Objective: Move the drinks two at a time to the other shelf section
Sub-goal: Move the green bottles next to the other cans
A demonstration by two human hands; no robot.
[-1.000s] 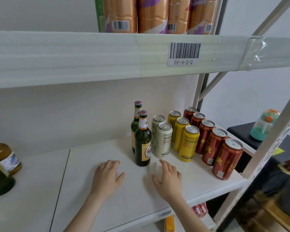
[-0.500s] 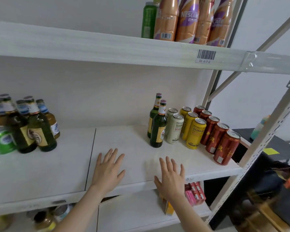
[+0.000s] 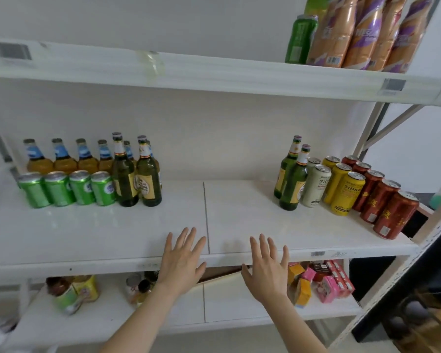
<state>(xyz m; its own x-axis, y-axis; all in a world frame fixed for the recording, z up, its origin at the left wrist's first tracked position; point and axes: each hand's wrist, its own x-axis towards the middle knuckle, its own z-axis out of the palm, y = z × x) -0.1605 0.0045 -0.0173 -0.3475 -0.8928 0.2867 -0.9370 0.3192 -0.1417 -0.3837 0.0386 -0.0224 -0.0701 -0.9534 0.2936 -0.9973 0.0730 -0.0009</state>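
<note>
The middle shelf [image 3: 239, 225] has two sections divided by a seam. On the right section stand two green bottles [image 3: 290, 184], then rows of white cans [image 3: 316, 187], yellow cans [image 3: 346, 194] and red cans [image 3: 392, 215], all upright. On the left section stand four green cans [image 3: 69, 187], amber bottles [image 3: 64, 159] behind them, and another green pair [image 3: 138, 179] beside them.

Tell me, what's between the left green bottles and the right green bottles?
Nothing. In the head view, only bare shelf with one thin seam lies between the left bottles and the right bottles.
</note>
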